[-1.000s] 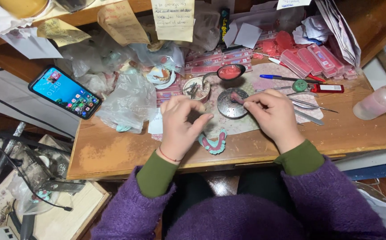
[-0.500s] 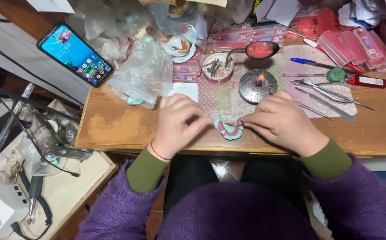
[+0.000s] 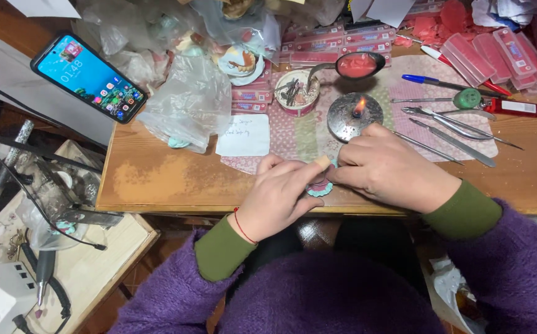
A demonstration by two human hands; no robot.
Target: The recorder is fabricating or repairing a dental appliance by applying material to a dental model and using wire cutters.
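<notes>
Fingers of the left hand (image 3: 279,196) and right hand (image 3: 387,167) pinch a small teal-and-pink dental model (image 3: 320,187); the lit burner (image 3: 355,115) at twelve o'clock could scorch knuckles.

- The dental model (image 3: 320,187) is pink with a teal base.
- The worktop (image 3: 157,179) is brown wood.
- The mat (image 3: 305,133) is pink and dotted.
- The pen (image 3: 432,80) is blue.

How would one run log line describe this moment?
left hand: on dental model | right hand: on same model | lit burner: behind hands | wooden desk
</notes>
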